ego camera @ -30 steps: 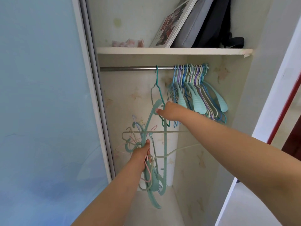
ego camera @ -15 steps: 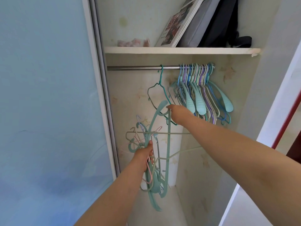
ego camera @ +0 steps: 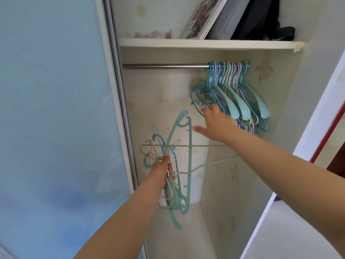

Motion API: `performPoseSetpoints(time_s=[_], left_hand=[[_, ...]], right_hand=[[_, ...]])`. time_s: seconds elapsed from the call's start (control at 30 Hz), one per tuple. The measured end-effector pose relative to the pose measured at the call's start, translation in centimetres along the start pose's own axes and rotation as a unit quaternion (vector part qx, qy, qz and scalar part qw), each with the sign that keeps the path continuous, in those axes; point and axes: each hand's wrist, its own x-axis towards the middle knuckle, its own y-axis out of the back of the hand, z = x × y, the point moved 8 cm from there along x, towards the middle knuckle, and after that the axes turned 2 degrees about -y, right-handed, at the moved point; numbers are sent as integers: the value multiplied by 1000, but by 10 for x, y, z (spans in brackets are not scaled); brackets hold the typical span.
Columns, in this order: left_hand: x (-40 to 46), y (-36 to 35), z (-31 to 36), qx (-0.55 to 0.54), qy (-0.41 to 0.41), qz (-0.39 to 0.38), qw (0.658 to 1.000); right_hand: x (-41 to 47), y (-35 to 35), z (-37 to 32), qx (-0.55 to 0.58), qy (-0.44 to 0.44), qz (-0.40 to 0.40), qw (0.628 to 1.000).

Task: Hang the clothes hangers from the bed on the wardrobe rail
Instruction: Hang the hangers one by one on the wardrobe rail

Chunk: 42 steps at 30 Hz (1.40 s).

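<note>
My left hand [ego camera: 162,170] grips a tangled bundle of teal, pink and cream clothes hangers [ego camera: 179,165] low inside the wardrobe. A metal rail [ego camera: 164,66] runs under the shelf. At its right end hang several teal, blue, purple and cream hangers [ego camera: 233,94], packed close together. My right hand [ego camera: 214,121] is spread open just below and left of that packed group, fingers straight, holding nothing. The leftmost teal hanger of the group sits just above its fingertips.
A white shelf [ego camera: 205,43] above the rail carries a photo frame [ego camera: 203,17], a grey case and a dark bag. The pale blue sliding door [ego camera: 56,118] closes off the left. The wardrobe's right wall and a white doorframe [ego camera: 317,128] bound the right.
The teal hanger that hung alone mid-rail now sits against the packed group at the right. My right hand has let it go and opened. The left hand and its bundle stayed put.
</note>
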Motion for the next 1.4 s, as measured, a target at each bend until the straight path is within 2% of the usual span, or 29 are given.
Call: performPoseSetpoints(time_s=[0.03,0.1,0.13,0.2,0.23,0.3,0.6,0.77,1.03,1.3,1.33,1.4], left_hand=[[1,-1,-1,-4,2,-1,1000],[2,-2,-2,-12,8,-3,1000],[3,-3,-3,-13,12,-5,1000],[4,-5,-5,-10,20,-14,1000],[4,-5,-6,-5,25,-18,1000],[2,-6,-10,2,37,-23,999],[-11,-13,-12,4,1,-34,999],[-3,-20,-17,41,-11,-37,998],[3,-21,-24,151,-40,-33,987],[5,-35,-25,220,-62,-30,973],[5,-38,-24,232,-73,-35,969],[5,-44,-25,253,-96,-50,961]], right_hand=[[-13,-15,-12,-4,58,-82,995],[-42,-46,-18,-35,95,-257,961],[-51,-57,-15,-71,98,-281,952],[-58,-67,-14,-136,109,-209,962],[-57,-65,-14,-147,116,-150,971],[-57,-61,-6,-140,116,-90,979],[-65,-54,40,-103,86,-119,984],[-64,-36,56,-106,69,-111,986],[-60,-29,85,64,-10,-188,980],[-81,-48,66,257,-105,-278,920],[-83,-51,59,298,-116,-287,903],[-84,-55,46,424,-152,-302,840]])
